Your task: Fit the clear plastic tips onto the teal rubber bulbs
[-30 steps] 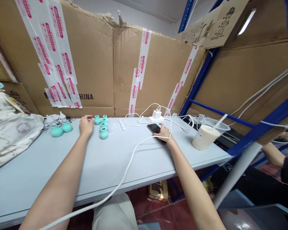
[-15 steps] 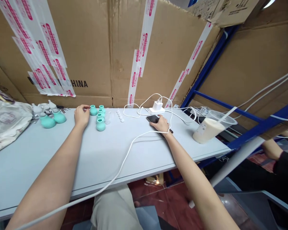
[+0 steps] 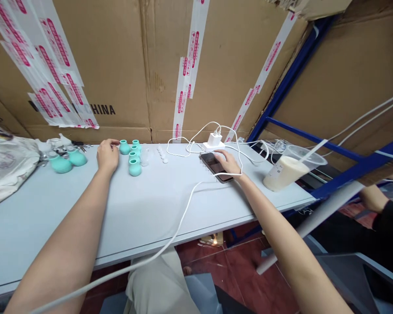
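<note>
My left hand (image 3: 108,155) rests on the table with its fingers loosely bent. Its fingertips are right beside a small teal rubber bulb (image 3: 124,148), and I cannot tell whether they touch it. More bulbs stand close by in a short row, the nearest teal bulb (image 3: 135,167) with its round opening upward. To their right are clear plastic pieces (image 3: 145,158) and a strip of small white pieces (image 3: 163,155). My right hand (image 3: 229,163) lies over the right side of a dark smartphone (image 3: 211,162), fingers stretched out onto its screen. A white cable (image 3: 190,200) passes across the right wrist.
A white charger on a power strip (image 3: 214,141) sits at the back. The clear cup of pale drink (image 3: 281,172) stands right, by a blue frame (image 3: 288,74). At left are two larger teal bulbs (image 3: 60,164) and a cloth bag (image 3: 9,165). Another person's arm (image 3: 375,198) shows far right.
My right hand has slid right across the phone, so more of its screen shows. My left hand keeps its place beside the bulbs. The view has shifted slightly.
</note>
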{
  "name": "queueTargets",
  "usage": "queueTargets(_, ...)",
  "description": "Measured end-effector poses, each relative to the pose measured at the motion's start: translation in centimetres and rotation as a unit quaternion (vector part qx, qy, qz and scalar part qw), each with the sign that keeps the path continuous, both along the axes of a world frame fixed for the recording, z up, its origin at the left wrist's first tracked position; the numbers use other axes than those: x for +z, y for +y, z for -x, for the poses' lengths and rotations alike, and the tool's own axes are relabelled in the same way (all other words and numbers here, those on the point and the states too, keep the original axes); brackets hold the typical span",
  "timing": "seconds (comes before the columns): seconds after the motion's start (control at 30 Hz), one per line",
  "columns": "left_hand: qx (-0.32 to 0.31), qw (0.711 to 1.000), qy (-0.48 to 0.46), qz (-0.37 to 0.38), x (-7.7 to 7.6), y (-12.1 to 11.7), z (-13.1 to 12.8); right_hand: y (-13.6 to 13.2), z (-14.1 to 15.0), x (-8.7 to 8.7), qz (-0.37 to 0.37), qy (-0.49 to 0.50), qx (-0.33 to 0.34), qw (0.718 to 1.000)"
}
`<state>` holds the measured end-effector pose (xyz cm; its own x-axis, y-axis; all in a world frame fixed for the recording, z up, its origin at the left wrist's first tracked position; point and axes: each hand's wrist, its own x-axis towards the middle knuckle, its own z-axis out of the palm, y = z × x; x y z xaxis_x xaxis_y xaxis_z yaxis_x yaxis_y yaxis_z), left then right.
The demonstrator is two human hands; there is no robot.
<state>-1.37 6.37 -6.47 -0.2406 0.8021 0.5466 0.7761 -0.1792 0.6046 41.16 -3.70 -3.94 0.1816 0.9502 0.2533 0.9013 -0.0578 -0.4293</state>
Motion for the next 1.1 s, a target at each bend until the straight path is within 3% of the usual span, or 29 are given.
queueTargets(0.07,-0.001,0.999,0.017,-0.027,-0.1,0.0,0.1,-0.2,-1.2,-0.1,-0.046,0.000,0.064,0.997)
queueTargets(0.13,0.005,0.999,0.022,-0.049,-0.1,0.0,0.3,-0.4,-2.0,-0.2,-0.061,-0.001,0.083,0.995)
queueTargets(0.37,0.030,0.997,0.025,-0.068,-0.1,0.1,0.6,-1.4,-1.0,0.2,-0.015,-0.022,0.077,0.997)
queueTargets(1.1,0.009,0.999,-0.004,-0.048,0.6,-0.5,-0.4,-1.9,-1.5,-0.1,-0.023,-0.064,0.049,0.997)
